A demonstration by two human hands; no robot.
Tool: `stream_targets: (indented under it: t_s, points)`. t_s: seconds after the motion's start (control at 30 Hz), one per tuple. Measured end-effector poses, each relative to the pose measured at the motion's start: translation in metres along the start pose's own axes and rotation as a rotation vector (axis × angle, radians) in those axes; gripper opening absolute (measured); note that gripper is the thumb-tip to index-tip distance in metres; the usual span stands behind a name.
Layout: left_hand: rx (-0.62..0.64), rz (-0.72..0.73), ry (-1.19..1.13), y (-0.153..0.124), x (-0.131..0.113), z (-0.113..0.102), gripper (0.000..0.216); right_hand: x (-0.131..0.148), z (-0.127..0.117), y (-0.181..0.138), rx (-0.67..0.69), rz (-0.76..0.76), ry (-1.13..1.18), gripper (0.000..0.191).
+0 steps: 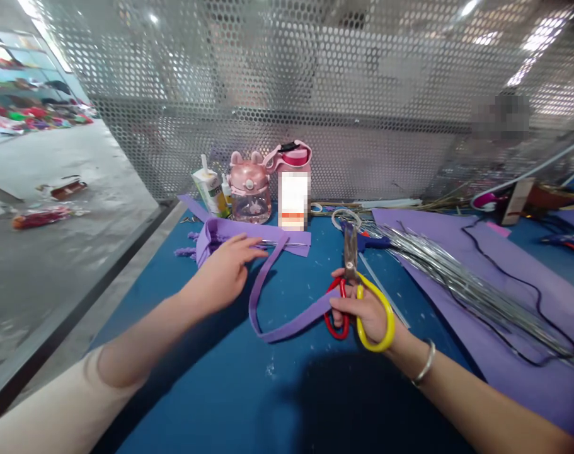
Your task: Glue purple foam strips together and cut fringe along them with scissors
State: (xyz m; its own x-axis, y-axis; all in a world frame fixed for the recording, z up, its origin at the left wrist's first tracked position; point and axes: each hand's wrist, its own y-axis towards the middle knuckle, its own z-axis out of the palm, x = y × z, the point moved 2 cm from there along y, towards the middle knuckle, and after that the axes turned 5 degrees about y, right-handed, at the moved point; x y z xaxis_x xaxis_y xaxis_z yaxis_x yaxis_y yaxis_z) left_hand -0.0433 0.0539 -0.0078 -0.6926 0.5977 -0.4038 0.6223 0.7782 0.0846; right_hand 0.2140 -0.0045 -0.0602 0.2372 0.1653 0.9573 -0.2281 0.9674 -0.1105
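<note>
Perforated metal panel (268, 69), grey floor (79, 164)

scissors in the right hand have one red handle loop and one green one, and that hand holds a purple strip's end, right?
Not quite: the head view shows the second loop is yellow, not green. The scissors have one red loop, and the right hand holds them and the end of the purple strip.

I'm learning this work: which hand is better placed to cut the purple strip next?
Probably the right hand: it holds the scissors and pinches the purple strip. The left hand has no scissors.
</note>
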Motion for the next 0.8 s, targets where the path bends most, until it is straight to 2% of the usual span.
stream_targets:
  t_s: [0.03,0.07,0.1,0.2,0.27,0.33,0.4,0.53,0.6,0.7,0.8]
  points:
    - [-0.170,-0.078,-0.051,-0.001,-0.009,-0.001,0.044,-0.002,0.002,0.002,-0.022,0.003,0.007,0.043]
    - [-0.277,-0.152,-0.166,-0.003,-0.022,0.003,0.041,-0.003,0.005,0.004,-0.034,-0.002,0.012,0.043]
    - [-0.278,-0.209,-0.328,-0.006,-0.036,0.011,0.039,-0.003,0.009,0.006,-0.036,-0.010,0.010,0.044]
    - [-0.128,-0.285,-0.655,-0.011,-0.073,0.047,0.047,0.003,0.022,0.007,-0.026,-0.021,-0.073,0.044]
    - [-0.057,-0.306,-0.734,-0.011,-0.082,0.066,0.041,0.009,0.029,0.005,-0.038,-0.064,-0.220,0.041]
    - [-0.037,-0.283,-0.752,-0.009,-0.080,0.076,0.031,0.015,0.032,0.003,-0.041,-0.135,-0.380,0.038]
    - [-0.089,-0.263,-0.730,-0.005,-0.072,0.076,0.031,0.017,0.029,0.003,-0.023,-0.199,-0.490,0.033]
    - [-0.310,-0.266,-0.678,-0.002,-0.053,0.068,0.019,0.017,0.010,0.003,-0.001,-0.278,-0.671,0.034]
    - [-0.395,-0.218,-0.618,-0.001,-0.044,0.066,0.013,0.017,0.001,0.002,0.000,-0.322,-0.765,0.036]
    - [-0.496,-0.019,-0.306,-0.003,-0.036,0.059,0.014,0.017,-0.004,0.000,-0.054,-0.381,-0.870,0.032]
    - [-0.576,0.165,0.071,-0.011,-0.041,0.051,0.018,0.015,-0.005,-0.002,-0.159,-0.440,-0.976,0.028]
